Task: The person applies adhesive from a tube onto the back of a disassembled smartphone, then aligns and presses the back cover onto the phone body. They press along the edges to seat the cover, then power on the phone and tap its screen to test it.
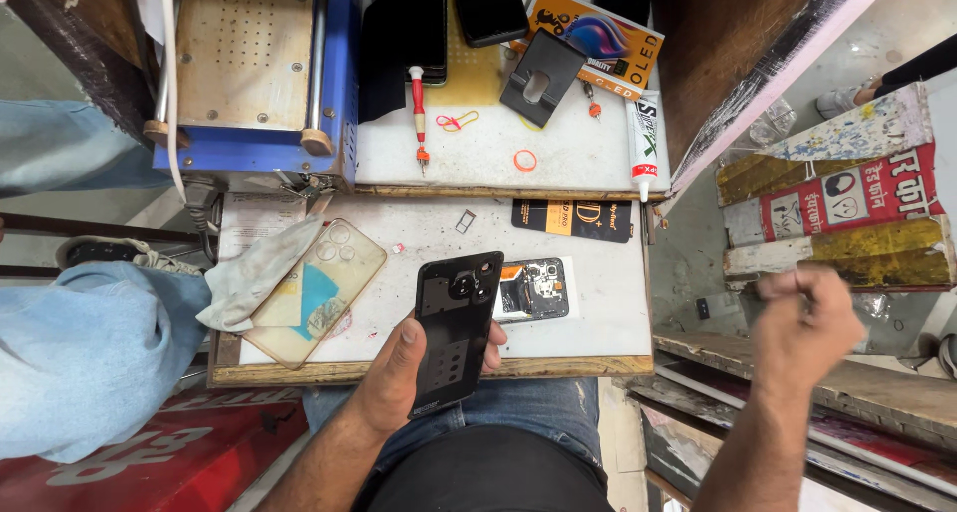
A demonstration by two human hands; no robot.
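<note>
— Phone back cover [454, 333], black, thin, with the round camera cut-outs near its top: the left hand [399, 367] is holding it from underneath, thumb along the left edge and fingertips wrapping the right edge, just over the front lip of the white worktop [598, 303].

— How is it going to handle, by your reckoning?

— Light and stiff, I would judge, but glossy, so probably slippery, and thin enough to crack if flexed. Gripping by the two long edges, as the hand is doing, looks safest; the camera end seems the weakest part.

— And the other hand?

— The right hand [805, 318] is hovering well off to the right of the worktop, fingers curled shut. Something thin may be pinched in them, but I cannot tell.

— What is lying close by?

— An opened phone body [533, 290] is sitting just right of the cover's top. A clear case [317, 291] is resting to the left, partly under a grey cloth [254, 273]. Farther back, a red screwdriver [419, 113] and a glue tube [646, 138] are lying on the upper board.
</note>
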